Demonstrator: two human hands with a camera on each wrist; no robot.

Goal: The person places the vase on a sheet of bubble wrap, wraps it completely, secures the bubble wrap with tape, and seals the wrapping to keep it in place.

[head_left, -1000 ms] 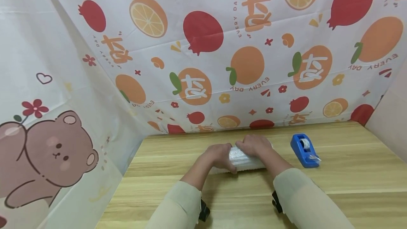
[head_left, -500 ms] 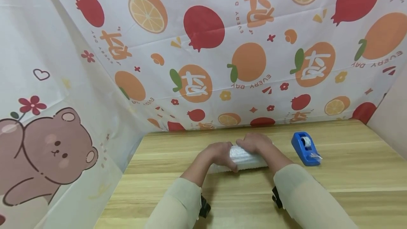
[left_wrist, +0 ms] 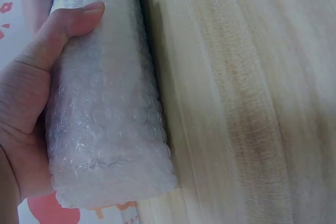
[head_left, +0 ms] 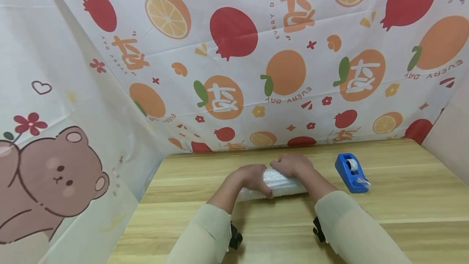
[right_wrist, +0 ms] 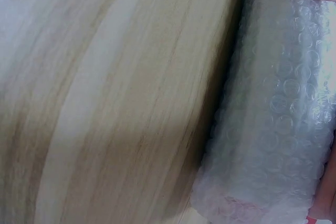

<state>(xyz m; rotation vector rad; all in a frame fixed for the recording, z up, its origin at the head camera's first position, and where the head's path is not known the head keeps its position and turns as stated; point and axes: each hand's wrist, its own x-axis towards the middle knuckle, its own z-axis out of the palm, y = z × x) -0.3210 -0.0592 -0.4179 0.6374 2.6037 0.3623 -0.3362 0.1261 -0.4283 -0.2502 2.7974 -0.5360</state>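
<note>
Tape dispenser [head_left: 351, 173] right of bubble-wrap roll [head_left: 281, 183]

You hold a clear, whitish bubble-wrap cylinder [head_left: 283, 184] lying crosswise on the pale wooden table [head_left: 278, 231]; its contents look indistinct.

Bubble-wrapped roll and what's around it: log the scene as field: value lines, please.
item: bubble-wrapped roll, cylindrical, lying on its side; contents unclear
left hand: grips the roll's left part, thumb over the near side
right hand: grips the roll's right part
nearby: blue tape dispenser, right of the roll in the head view, untouched
surface: wood-grain table
backdrop: fruit-print cloth
</note>
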